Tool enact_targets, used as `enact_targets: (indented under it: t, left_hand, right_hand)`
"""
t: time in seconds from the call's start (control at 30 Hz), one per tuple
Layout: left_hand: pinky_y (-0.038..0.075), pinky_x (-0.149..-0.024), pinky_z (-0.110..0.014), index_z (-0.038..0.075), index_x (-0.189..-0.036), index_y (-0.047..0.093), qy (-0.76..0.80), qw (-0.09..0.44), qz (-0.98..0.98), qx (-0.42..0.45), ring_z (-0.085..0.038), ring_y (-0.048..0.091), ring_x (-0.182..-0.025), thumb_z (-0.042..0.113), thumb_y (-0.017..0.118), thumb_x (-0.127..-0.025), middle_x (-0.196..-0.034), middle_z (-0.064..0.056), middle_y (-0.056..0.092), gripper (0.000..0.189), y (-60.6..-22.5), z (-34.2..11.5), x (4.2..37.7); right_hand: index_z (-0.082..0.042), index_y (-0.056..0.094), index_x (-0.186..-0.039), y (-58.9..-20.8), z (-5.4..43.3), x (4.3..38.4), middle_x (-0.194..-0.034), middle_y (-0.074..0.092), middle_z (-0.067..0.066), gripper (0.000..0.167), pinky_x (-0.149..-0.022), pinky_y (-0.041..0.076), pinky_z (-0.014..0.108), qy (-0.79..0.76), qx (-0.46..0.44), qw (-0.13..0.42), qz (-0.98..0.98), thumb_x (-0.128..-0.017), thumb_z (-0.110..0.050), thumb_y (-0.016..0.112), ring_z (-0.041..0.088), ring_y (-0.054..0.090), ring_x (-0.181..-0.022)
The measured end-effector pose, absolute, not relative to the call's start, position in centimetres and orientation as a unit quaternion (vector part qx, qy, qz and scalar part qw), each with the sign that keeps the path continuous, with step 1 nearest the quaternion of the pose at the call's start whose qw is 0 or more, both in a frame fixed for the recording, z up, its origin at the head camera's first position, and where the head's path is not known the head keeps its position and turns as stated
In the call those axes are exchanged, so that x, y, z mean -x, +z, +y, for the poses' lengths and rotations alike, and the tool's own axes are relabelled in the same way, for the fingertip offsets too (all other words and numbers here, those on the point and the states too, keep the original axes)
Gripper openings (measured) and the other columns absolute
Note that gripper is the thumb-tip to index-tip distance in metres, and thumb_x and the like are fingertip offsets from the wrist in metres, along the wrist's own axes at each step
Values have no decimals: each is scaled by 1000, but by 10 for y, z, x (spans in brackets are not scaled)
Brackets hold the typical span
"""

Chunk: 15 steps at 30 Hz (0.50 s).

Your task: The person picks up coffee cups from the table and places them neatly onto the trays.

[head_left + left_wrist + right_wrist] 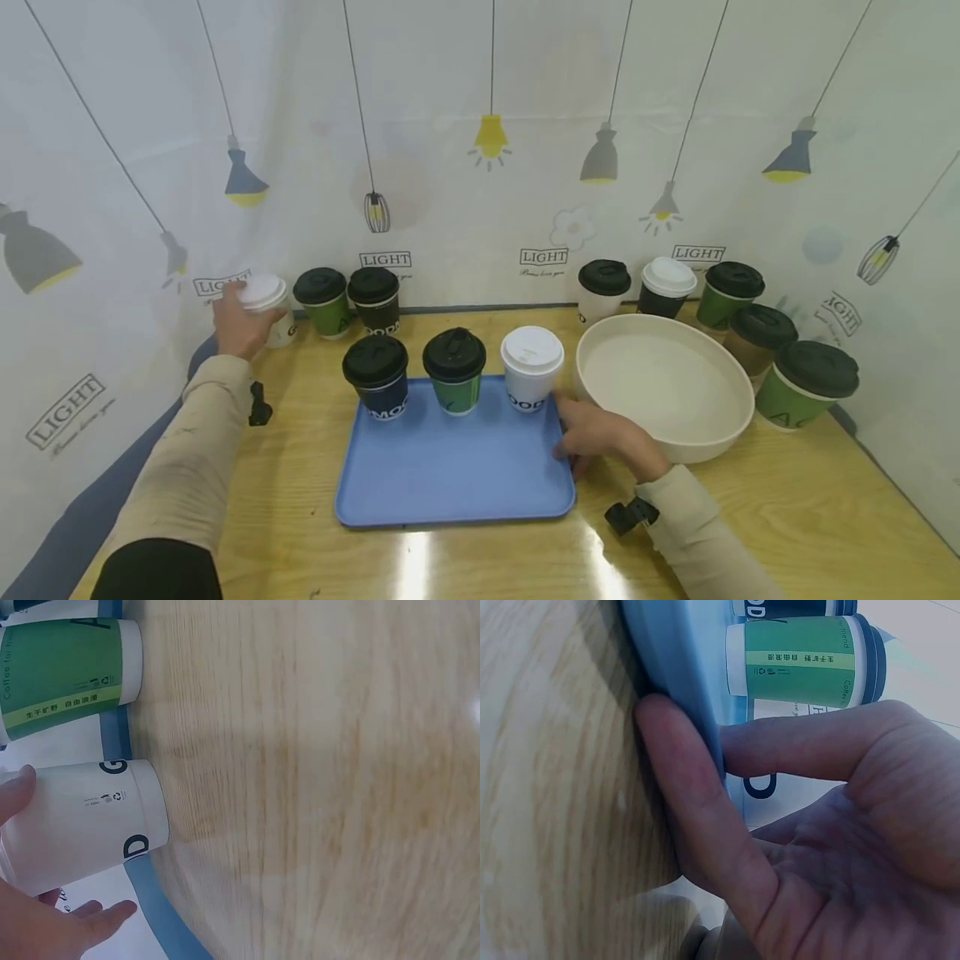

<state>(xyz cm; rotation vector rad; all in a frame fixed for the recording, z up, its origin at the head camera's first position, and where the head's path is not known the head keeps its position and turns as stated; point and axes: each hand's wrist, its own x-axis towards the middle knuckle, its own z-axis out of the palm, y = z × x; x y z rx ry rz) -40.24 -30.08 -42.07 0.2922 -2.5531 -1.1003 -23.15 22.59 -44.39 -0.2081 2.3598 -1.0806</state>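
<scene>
At the far left, my left hand [243,325] holds a white paper cup [90,817] with a white lid near its top, thumb on one side and fingers round the other. The cup stands on the table beside a green cup [67,679]. My right hand [600,433] pinches the right edge of a blue tray [457,475], with a finger under its rim in the right wrist view. Along the tray's far side stand a dark navy cup [382,397], a green cup [456,393] with black lid, and a white cup [525,385] with white lid.
Right of the tray sits a large cream bowl [667,383], close to my right hand. Several lidded cups curve behind it, including a green one [795,404]. At the back left stands a black cup [378,312]. A printed curtain [450,208] hangs behind the table.
</scene>
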Motion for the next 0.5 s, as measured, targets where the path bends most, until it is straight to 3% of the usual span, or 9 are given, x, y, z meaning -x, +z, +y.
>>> enact_targets:
  t: [0.27,0.5]
  left_hand:
    - [33,-124,-60,6,-161,9,-417,179,-883,-120,-48,35,-144,26,80,-85,-158,-32,25,106,-421,-301,398]
    - [33,-124,-59,-3,-162,10,-406,123,-893,-154,-47,31,-147,42,77,-87,-161,-32,21,110,-425,-299,390]
  right_hand:
    - [5,-4,-162,-443,225,230,-150,35,47,108,-58,64,39,-405,80,265,872,-84,5,70,29,72,-59]
    - [5,-5,-162,-442,225,232,-152,32,47,107,-59,65,38,-398,80,268,874,-85,4,70,28,73,-60]
